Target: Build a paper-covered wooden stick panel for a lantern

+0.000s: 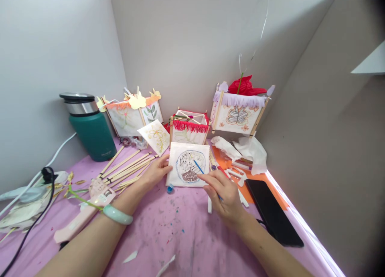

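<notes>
A square white drawing sheet (173,158) lies in the middle of the desk, tilted up a little at its far side. It bears a round picture in blue outline with dark strokes and a brown patterned patch. My left hand (158,170) grips the sheet's left edge, its wrist wearing a pale green bangle (118,215). In my right hand (224,193) is a slim blue stick (198,166), a pen or brush, slanting over the picture; whether its tip touches the paper I cannot tell. By the sheet's lower left corner sits a small blue lump (170,188).
Three decorated paper lanterns (240,118) stand along the back. Wooden sticks (128,168), a pink glue gun (86,219) and a green bottle (92,134) are at left. To the right lie a black phone (273,213), orange paper (278,193) and crumpled tissue (252,150).
</notes>
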`<state>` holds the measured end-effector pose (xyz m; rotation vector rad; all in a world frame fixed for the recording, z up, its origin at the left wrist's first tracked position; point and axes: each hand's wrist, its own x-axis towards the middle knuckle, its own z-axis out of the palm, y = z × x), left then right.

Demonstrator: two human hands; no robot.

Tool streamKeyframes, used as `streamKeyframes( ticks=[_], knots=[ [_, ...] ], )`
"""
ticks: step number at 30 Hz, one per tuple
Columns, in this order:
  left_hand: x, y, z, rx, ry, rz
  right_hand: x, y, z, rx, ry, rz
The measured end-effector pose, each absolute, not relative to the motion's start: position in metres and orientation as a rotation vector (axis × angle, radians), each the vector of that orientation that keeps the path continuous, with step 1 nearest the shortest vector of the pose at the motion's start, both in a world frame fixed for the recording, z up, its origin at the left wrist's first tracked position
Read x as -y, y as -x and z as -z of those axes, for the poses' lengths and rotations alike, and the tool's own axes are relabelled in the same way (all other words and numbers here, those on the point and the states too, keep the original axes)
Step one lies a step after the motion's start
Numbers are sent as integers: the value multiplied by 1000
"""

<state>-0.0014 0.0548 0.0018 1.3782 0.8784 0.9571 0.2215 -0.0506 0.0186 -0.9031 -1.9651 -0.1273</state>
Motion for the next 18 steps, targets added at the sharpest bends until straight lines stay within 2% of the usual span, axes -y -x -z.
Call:
streamKeyframes(
  ticks=[12,18],
  knots=[
    [-56,-1,3,-839,-1361,-960,40,-220,2,2049,1037,345],
    [-56,-1,3,-824,-1360,-960,44,-216,1,2150,994,213]
  ],
)
